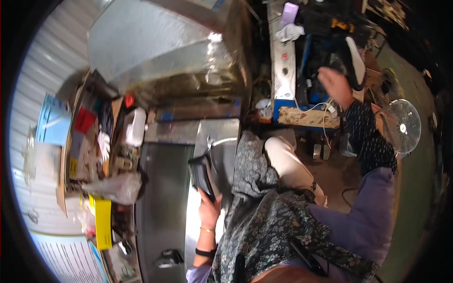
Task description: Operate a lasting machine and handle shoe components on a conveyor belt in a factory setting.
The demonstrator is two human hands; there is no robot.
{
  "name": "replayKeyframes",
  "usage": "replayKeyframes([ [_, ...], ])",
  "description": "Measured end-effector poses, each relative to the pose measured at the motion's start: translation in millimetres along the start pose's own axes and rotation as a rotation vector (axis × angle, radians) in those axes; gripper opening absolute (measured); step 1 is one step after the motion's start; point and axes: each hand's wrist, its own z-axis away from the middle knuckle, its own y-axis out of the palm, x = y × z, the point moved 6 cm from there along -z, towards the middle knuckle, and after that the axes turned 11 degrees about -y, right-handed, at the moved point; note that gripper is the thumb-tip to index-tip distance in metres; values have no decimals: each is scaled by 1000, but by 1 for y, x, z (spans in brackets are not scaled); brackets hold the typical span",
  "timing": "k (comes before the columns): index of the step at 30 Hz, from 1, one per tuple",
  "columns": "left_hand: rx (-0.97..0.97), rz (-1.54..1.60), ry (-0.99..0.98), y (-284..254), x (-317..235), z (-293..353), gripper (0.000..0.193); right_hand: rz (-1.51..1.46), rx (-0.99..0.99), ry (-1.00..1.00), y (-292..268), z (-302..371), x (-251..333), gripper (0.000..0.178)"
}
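My left hand (208, 210) is closed round the end of a black, shiny shoe (202, 175), holding it over the edge of a dark conveyor belt (163, 207). Lower on that belt rests another black shoe (169, 258). My right hand (336, 86) is stretched out over the cluttered workbench at the upper right, fingers extended and slightly blurred, with nothing visible in it. Just beyond it stands a long white, sole-shaped piece with a dark edge (356, 63). Dark items near the fingers are too blurred to name.
A large metal housing (155, 42) stands at the far left. Shelves beside the belt carry a yellow box (100, 222), a plastic bag (115, 187) and a white glove (104, 145). A round fan (402, 127) is right of my right forearm. A white cable (311, 107) hangs off the bench.
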Motion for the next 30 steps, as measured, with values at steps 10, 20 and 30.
replayKeyframes([
  [10,-233,98,255,1,-36,8,38,603,-215,361,-81,12,-95,79],
  [20,419,1363,364,7,-206,-21,64,-499,-231,-67,64,112,160,95],
  [30,405,420,381,8,-147,16,47,-1469,996,653,174,188,203,66],
])
